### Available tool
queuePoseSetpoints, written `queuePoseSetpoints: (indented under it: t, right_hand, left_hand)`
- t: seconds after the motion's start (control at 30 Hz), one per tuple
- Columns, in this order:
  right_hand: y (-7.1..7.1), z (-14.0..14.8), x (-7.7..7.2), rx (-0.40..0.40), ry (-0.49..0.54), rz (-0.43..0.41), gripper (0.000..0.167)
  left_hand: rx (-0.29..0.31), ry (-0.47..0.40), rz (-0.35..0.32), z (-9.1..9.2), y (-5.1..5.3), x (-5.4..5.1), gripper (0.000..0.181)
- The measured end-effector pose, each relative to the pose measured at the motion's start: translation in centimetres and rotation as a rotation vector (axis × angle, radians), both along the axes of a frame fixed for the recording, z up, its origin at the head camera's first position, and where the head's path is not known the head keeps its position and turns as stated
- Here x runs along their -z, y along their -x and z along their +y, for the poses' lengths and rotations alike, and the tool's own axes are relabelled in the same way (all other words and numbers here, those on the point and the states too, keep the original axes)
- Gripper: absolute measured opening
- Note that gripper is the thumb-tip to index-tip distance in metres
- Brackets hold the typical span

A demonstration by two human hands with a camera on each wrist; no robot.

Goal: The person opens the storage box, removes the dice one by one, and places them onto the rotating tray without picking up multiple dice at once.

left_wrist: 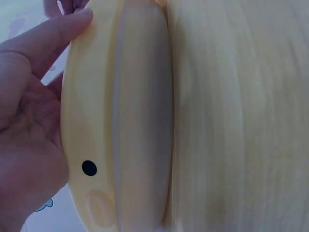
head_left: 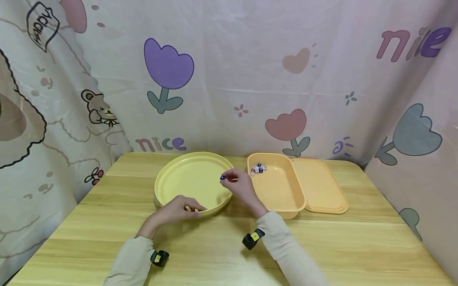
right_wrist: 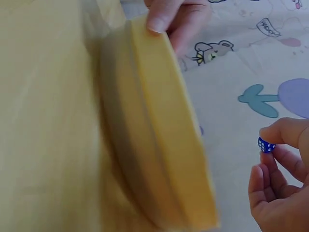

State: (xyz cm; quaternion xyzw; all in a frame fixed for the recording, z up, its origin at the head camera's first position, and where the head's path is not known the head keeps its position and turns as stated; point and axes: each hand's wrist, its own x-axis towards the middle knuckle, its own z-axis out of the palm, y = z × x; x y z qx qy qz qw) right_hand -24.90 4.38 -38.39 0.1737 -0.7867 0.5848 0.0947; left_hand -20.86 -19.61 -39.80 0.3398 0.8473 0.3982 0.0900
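Note:
Between thumb and fingertips, my right hand [head_left: 241,186] pinches a blue die [right_wrist: 266,145] with white dots, above the right part of a round yellow tray [head_left: 186,174]. My left hand [head_left: 179,209] holds the tray's near rim, its thumb [left_wrist: 72,24] against the outer side wall and its other fingers over the edge. That wall carries a black dot [left_wrist: 89,167] in the left wrist view. Beside the tray stands a rectangular orange container [head_left: 277,190]. Several small dice [head_left: 258,169], white, blue and red, lie together in its far left corner.
A flat orange lid [head_left: 320,184] lies on the wooden table [head_left: 200,254] at the container's right side. Behind and beside the table hangs a printed curtain [head_left: 229,79] with flowers and bears. Each wrist wears a small black camera [head_left: 160,258].

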Motion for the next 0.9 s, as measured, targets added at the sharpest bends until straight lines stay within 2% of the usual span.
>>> queuePoseSetpoints:
  t: [0.13,0.27,0.57,0.63,0.9]
  right_hand:
    - [0.3,-0.7,1.3,-0.039,0.014,-0.038,0.014]
    - [0.4,-1.0,1.9,-0.044,0.005,-0.041,0.014]
    - [-0.2,-1.1,1.4,-0.025,-0.016,-0.014,0.011]
    - [0.2,-1.2,1.9,-0.018,-0.014,-0.004,0.011]
    - [0.3,-1.3,2.1,-0.007,-0.015,0.015,0.011]
  left_hand:
    - [0.008,-0.005,-0.005,0.1,0.0,0.1,0.018]
    - [0.003,-0.006,0.002,0.1,0.0,0.0,0.018]
    - [-0.026,0.017,-0.012,0.2,-0.1,-0.1,0.019]
    - [-0.034,0.024,-0.008,0.2,-0.1,-0.1,0.019]
    - [-0.045,0.041,-0.002,0.2,-0.1,-0.2,0.019]
